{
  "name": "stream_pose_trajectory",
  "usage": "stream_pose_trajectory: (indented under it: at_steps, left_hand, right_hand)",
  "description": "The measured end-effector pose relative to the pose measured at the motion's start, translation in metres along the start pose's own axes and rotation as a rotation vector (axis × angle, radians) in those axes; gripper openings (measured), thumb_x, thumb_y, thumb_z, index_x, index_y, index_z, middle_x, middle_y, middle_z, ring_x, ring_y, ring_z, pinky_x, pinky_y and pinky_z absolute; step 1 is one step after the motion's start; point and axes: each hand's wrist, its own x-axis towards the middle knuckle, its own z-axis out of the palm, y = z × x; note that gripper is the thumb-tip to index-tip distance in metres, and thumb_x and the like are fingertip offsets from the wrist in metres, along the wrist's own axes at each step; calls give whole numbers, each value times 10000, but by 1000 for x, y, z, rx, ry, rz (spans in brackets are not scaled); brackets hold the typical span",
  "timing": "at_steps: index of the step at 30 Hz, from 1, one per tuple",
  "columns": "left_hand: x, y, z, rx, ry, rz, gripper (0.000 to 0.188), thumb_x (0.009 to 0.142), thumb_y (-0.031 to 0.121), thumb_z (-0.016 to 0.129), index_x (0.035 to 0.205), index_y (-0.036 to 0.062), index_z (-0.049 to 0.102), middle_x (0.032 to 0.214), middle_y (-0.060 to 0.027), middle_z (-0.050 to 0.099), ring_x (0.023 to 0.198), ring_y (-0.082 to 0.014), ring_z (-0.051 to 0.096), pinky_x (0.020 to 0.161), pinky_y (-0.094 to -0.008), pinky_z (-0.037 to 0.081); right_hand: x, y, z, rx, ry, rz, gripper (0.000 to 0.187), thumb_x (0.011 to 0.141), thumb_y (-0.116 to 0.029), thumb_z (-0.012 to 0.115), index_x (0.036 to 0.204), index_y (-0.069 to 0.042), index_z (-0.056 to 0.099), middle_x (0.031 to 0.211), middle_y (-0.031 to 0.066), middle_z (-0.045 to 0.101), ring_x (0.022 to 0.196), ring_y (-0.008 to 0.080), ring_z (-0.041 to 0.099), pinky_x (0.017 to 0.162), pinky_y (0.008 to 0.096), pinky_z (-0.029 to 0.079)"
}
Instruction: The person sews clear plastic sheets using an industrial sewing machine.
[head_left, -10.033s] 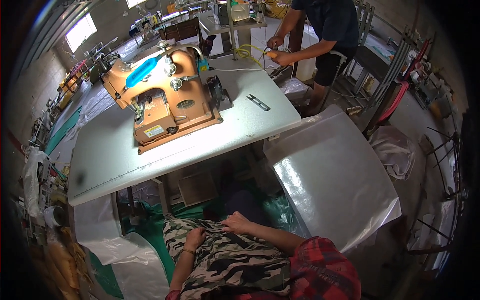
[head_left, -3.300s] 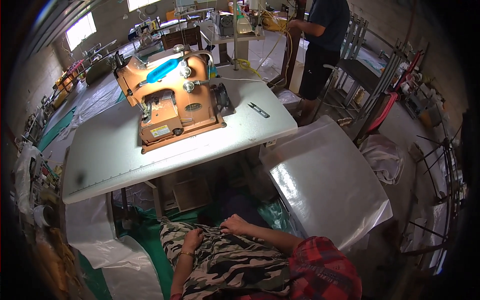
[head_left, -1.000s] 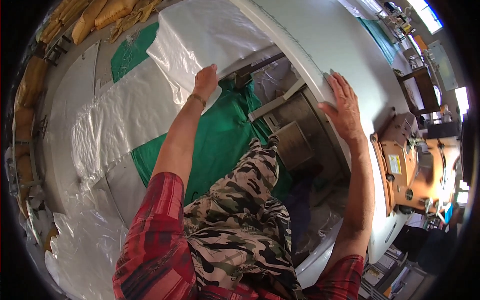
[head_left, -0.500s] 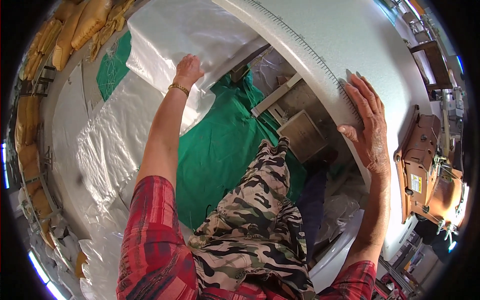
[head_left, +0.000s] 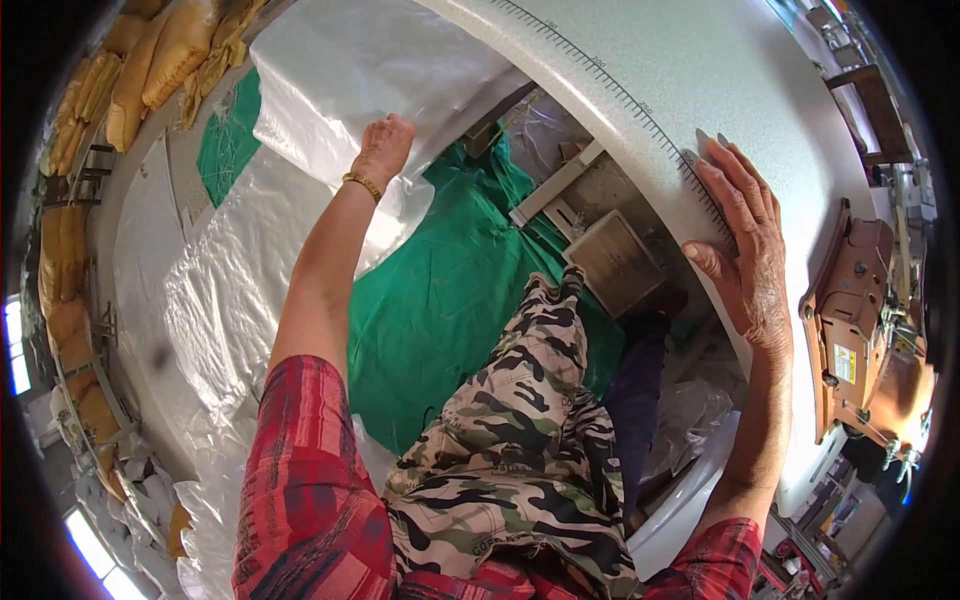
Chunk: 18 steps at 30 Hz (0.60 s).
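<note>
My left hand (head_left: 385, 145) is closed on a translucent white plastic sheet (head_left: 325, 75), its fingertips hidden under the knuckles. The sheet is one of several glossy white layers (head_left: 215, 300) spread over to the left. A green cloth (head_left: 420, 320) hangs below it, between the plastic and my legs. My right hand (head_left: 742, 240) lies flat with fingers stretched on a pale work surface (head_left: 640, 50), beside a printed ruler scale (head_left: 625, 92) along its curved edge. Nothing shows in the right hand.
A brown sewing machine (head_left: 850, 300) stands to the right of my right hand. Under the table edge are a metal bar (head_left: 560, 185) and a square pedal-like plate (head_left: 613, 262). Stuffed yellow bags (head_left: 180, 55) lie at the far left. Clear plastic (head_left: 690, 420) lies low on the right.
My left hand has shifted slightly right, and its fingers look more tightly curled over the plastic. The right hand stays flat on the surface. The whole view has shifted a little.
</note>
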Motion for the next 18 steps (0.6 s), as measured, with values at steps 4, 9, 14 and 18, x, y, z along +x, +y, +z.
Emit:
stream_pose_trajectory:
  at_steps: [4,9,14,18]
  left_hand:
    - [-2,-17,8,-53,-4,-75,123,808,86,569,808,54,687,872,-187,674,817,-337,678,713,-425,558]
    - [2,-46,12,-295,71,-437,242,781,254,549,797,55,688,866,-196,678,820,-389,658,735,-466,543]
    - [35,-50,69,-586,325,-679,265,792,246,546,875,40,691,922,-207,666,872,-398,634,756,-452,517]
    - [26,-173,155,436,109,-568,188,923,247,525,963,122,660,916,-60,668,864,-219,632,737,-376,499]
  right_hand:
    - [0,-1,1,9,11,4,824,735,-689,531,1348,-140,504,1438,70,437,1359,304,356,1126,468,317]
    - [-2,4,4,29,14,0,770,753,-628,560,1348,-142,504,1441,65,433,1362,296,352,1127,468,316]
    - [-7,11,4,-28,-24,28,684,761,-463,669,1336,-129,511,1440,62,435,1360,297,355,1121,462,317]
    - [4,4,5,135,65,-62,667,667,-205,786,1273,-70,541,1367,131,488,1301,343,407,1092,456,331]
